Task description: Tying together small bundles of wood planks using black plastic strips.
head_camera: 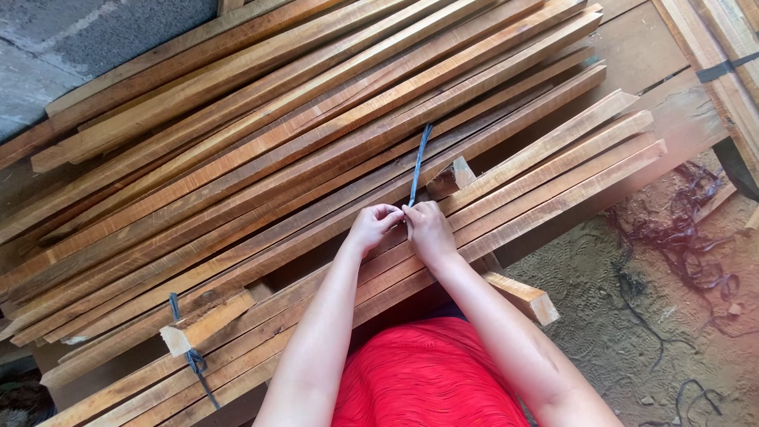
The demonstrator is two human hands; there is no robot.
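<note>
A: Far left?
B: Bundle end w/ dark strap already knotted (192,360); loose timber slats (316,111) stacked behind.
A: Hands?
B: Left hand (371,227) & right hand (428,231) meet over slat bundle (553,170); both pinch blue-black plastic strap (419,162), pulled taut, thin, flat; prob. for tying.
</note>
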